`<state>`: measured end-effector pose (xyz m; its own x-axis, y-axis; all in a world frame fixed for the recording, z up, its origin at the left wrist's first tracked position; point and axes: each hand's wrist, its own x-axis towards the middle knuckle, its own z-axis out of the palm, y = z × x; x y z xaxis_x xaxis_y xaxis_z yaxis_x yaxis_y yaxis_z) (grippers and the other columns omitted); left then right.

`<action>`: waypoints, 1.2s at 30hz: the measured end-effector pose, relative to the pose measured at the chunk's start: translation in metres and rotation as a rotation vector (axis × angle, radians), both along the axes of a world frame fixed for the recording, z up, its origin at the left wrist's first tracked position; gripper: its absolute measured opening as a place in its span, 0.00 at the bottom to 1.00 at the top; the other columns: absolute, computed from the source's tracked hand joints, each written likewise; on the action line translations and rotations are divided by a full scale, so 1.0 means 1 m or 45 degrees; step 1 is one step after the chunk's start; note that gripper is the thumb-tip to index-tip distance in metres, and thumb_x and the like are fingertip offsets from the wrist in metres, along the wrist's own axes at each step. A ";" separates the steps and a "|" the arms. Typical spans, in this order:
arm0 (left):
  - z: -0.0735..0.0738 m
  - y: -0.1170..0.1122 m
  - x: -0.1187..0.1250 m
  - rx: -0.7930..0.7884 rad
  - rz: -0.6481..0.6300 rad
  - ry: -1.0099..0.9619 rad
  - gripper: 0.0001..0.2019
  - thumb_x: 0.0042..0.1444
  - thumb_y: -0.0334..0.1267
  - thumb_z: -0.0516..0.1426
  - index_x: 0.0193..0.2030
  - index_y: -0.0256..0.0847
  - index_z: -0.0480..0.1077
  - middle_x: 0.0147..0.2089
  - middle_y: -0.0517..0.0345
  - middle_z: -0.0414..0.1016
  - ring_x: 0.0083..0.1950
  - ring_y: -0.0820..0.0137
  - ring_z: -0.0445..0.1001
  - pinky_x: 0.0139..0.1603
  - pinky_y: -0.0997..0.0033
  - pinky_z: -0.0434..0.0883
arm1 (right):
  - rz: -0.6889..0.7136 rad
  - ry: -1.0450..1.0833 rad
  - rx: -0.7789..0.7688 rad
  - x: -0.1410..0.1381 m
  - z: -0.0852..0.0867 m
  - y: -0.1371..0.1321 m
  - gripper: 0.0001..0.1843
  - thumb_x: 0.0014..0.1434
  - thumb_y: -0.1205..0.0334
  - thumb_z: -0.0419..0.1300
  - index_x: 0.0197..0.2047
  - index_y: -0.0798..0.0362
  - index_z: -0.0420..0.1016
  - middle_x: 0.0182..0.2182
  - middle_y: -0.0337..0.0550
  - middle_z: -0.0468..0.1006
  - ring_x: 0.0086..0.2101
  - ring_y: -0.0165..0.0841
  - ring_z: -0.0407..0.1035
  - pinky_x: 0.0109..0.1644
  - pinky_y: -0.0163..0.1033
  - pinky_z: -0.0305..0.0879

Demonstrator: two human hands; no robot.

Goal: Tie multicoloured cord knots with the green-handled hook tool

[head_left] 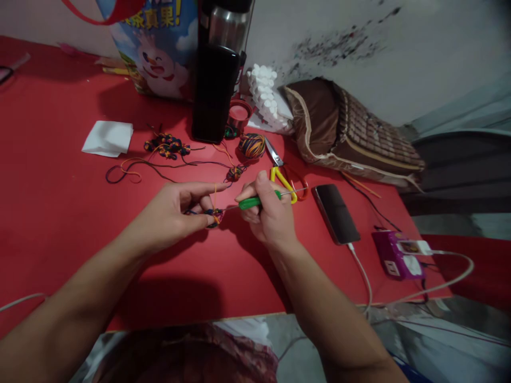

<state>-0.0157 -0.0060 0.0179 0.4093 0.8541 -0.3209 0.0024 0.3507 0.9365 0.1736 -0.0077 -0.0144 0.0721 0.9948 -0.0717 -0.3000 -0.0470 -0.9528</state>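
My left hand (181, 210) pinches a small crocheted piece (214, 217) of dark and orange yarn between thumb and fingers. A strand of yarn (215, 196) runs up from the piece to my outstretched left index finger. In my right hand (269, 213) is a crochet hook (249, 202) with a green handle, and its thin metal tip reaches the piece. Just beyond my hands lie a small yarn bundle (234, 173) and a larger multicoloured yarn ball (252, 146). Scissors (275, 154) with yellow and red handles rest behind my right hand.
On the red table (51, 213) are finished-looking yarn pieces (167, 145), a folded white paper (107, 138) and an upright black phone (215, 96). To the right lie a charging phone (336, 213), a purple power block (395, 255) and a brown cushion-like bag (351, 127).
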 end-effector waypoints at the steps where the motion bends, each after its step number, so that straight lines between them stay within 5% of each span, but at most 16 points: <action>1: 0.000 0.000 0.000 0.018 -0.002 0.015 0.29 0.46 0.23 0.66 0.58 0.33 0.82 0.29 0.65 0.75 0.25 0.77 0.73 0.21 0.81 0.68 | -0.015 -0.013 0.016 0.000 0.000 -0.001 0.33 0.56 0.30 0.71 0.21 0.53 0.81 0.10 0.29 0.58 0.12 0.21 0.47 0.16 0.34 0.41; 23: -0.005 -0.002 0.006 0.115 0.080 0.236 0.32 0.52 0.34 0.68 0.66 0.33 0.79 0.31 0.64 0.73 0.30 0.72 0.71 0.36 0.68 0.71 | -0.175 -0.342 0.146 -0.001 -0.003 -0.013 0.28 0.67 0.37 0.65 0.26 0.50 0.86 0.14 0.34 0.65 0.17 0.26 0.56 0.23 0.37 0.53; 29: -0.008 -0.002 0.006 0.161 0.119 0.340 0.32 0.54 0.33 0.66 0.68 0.31 0.77 0.30 0.63 0.73 0.32 0.68 0.75 0.37 0.66 0.68 | -0.179 -0.643 0.353 -0.003 0.004 -0.022 0.25 0.72 0.43 0.62 0.28 0.47 0.86 0.22 0.39 0.77 0.22 0.30 0.65 0.32 0.41 0.66; 36: -0.014 0.002 0.006 0.131 0.265 0.206 0.29 0.48 0.30 0.70 0.60 0.33 0.82 0.31 0.62 0.76 0.31 0.72 0.72 0.35 0.71 0.69 | -0.090 -0.954 0.833 -0.001 -0.003 -0.030 0.21 0.77 0.53 0.56 0.37 0.47 0.87 0.27 0.42 0.82 0.29 0.33 0.74 0.36 0.42 0.69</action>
<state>-0.0092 -0.0041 0.0042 0.1721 0.9458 -0.2754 0.0925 0.2628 0.9604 0.1725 -0.0377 -0.0174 -0.0652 0.8138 0.5775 0.4074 0.5500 -0.7291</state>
